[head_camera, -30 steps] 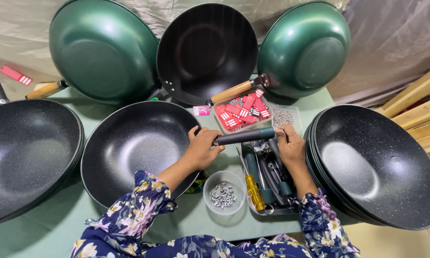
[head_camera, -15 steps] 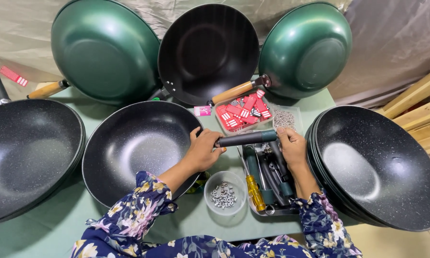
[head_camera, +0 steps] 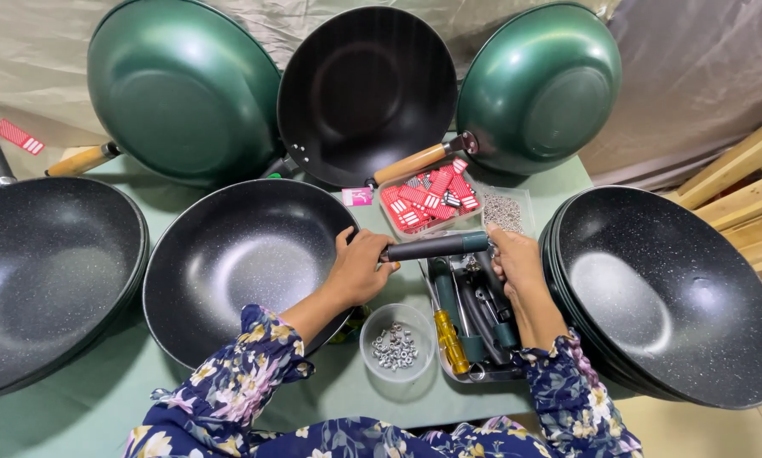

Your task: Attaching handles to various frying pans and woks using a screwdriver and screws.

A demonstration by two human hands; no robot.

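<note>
Near the far edge of your tabletop (head_camera: 101, 399) sat a clear plastic tray (head_camera: 472, 222) heaped with small red-and-white labels (head_camera: 423, 199). One small pink-and-white tag (head_camera: 357, 197) lay just left of it. A red-and-white label (head_camera: 16, 136) lay past the far left corner.

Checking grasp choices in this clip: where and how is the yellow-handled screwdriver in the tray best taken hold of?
Take the yellow-handled screwdriver by its yellow handle, from above. It lies flat at the left edge of the tray, handle exposed and nearest the person, while dark handles crowd its right side and the right hand rests above them.
</note>
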